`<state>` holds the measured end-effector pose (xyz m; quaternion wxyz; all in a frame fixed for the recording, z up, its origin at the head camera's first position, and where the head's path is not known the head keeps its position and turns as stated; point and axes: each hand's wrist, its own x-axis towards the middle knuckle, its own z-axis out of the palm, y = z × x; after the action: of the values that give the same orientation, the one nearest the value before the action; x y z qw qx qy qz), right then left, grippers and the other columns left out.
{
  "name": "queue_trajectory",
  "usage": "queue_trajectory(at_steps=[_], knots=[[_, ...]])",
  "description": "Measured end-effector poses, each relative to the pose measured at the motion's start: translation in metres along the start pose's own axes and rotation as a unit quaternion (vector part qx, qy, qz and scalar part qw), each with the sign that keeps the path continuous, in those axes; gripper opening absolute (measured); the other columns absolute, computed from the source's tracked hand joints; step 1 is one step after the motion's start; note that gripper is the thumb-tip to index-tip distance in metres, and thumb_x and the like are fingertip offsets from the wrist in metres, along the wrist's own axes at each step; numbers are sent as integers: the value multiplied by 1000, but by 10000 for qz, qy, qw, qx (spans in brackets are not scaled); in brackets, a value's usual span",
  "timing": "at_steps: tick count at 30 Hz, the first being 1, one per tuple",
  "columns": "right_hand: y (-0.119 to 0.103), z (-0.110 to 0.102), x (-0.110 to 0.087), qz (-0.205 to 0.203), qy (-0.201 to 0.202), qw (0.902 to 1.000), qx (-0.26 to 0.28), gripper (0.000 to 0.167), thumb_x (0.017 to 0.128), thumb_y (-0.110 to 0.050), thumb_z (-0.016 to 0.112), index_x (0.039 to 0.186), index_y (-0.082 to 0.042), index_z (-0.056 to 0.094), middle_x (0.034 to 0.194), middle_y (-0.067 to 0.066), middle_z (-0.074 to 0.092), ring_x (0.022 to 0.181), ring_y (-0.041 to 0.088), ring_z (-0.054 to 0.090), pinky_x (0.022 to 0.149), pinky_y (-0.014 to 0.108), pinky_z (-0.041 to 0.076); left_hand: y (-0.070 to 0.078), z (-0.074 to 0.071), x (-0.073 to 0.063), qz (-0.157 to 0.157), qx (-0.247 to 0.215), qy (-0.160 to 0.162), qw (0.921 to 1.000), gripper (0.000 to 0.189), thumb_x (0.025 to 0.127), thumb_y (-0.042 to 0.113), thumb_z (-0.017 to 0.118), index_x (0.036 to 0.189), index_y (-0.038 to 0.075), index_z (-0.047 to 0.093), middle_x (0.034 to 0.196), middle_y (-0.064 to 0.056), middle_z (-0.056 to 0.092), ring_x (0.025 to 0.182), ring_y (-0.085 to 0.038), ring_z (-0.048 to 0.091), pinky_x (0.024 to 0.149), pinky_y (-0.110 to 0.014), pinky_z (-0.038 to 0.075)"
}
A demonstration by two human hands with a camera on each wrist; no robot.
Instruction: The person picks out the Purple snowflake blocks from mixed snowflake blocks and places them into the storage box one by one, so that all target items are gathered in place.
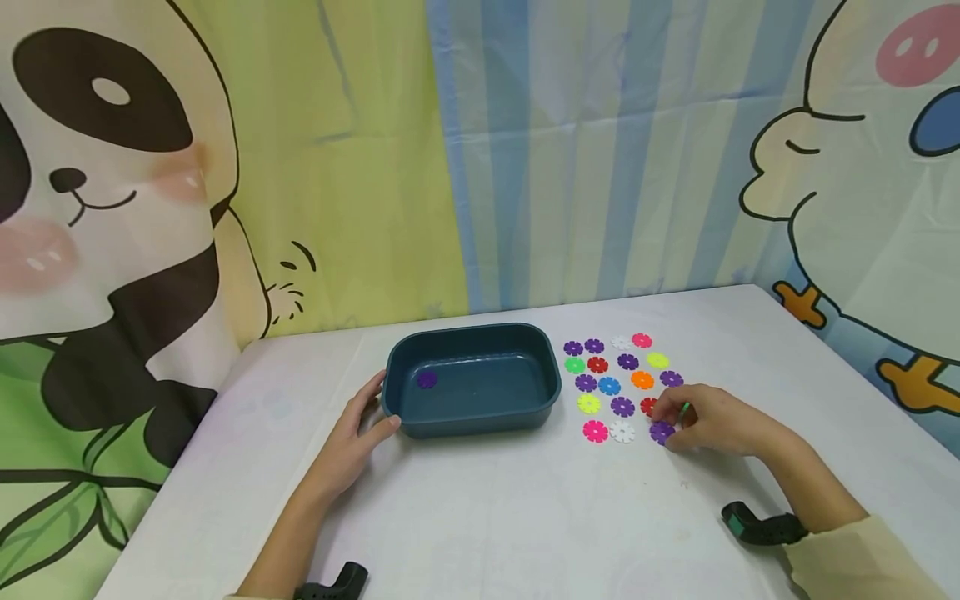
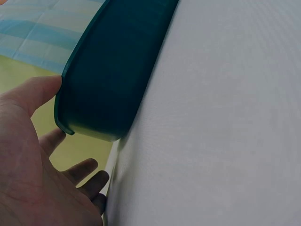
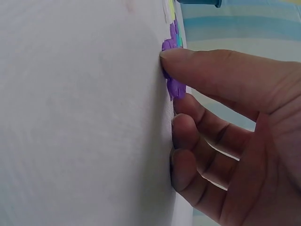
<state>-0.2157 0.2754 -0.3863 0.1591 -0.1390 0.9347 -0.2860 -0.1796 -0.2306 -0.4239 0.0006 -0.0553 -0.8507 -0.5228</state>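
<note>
A dark teal rectangular plastic basin (image 1: 472, 423) stands on the table with one purple notched disc (image 1: 427, 380) inside. My left hand (image 1: 347, 446) is at its left end; in the left wrist view the thumb (image 2: 44, 90) touches the rim and the other fingers are spread, fairly straight. My right hand (image 1: 720, 421) is at the near right of a group of colourful plastic snowflake discs. Its thumb and index finger pinch a purple snowflake disc (image 3: 177, 88) at the tabletop, while the remaining fingers curl beside it. A red disc (image 1: 648, 407) is partly hidden behind that hand.
Several flat discs lie right of the basin, among them a blue disc (image 1: 609, 386), an orange disc (image 1: 642, 380) and a white disc (image 1: 622, 431). A white cloth covers the table (image 1: 510, 517). Printed curtains (image 1: 570, 167) hang behind.
</note>
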Motion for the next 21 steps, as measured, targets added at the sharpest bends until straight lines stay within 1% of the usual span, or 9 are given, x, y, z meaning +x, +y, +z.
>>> queue_trajectory(at_steps=[5, 13, 21], knots=[[-4, 0, 2, 26, 7, 10000, -80, 32, 79, -13, 88, 105, -14, 69, 93, 3, 61, 88, 21, 54, 68, 23, 55, 0, -1, -1, 21, -50, 40, 10000, 73, 103, 30, 62, 165, 28, 24, 171, -16, 20, 157, -43, 21, 124, -69, 14], [-7, -1, 1, -23, -67, 9994, -349, 29, 82, -14, 87, 105, -16, 69, 91, 2, 59, 85, 20, 53, 67, 24, 54, 1, -1, -2, 9, -132, 1, 9999, 73, 103, 29, 62, 165, 29, 23, 171, -16, 20, 156, -43, 24, 122, -72, 16], [-11, 0, 0, 177, -39, 9989, -429, 30, 82, -15, 86, 106, -17, 69, 91, 3, 59, 84, 20, 53, 65, 25, 52, 0, 0, -1, -9, -177, -30, 9998, 74, 103, 29, 63, 165, 29, 23, 171, -16, 18, 156, -43, 23, 123, -71, 17]])
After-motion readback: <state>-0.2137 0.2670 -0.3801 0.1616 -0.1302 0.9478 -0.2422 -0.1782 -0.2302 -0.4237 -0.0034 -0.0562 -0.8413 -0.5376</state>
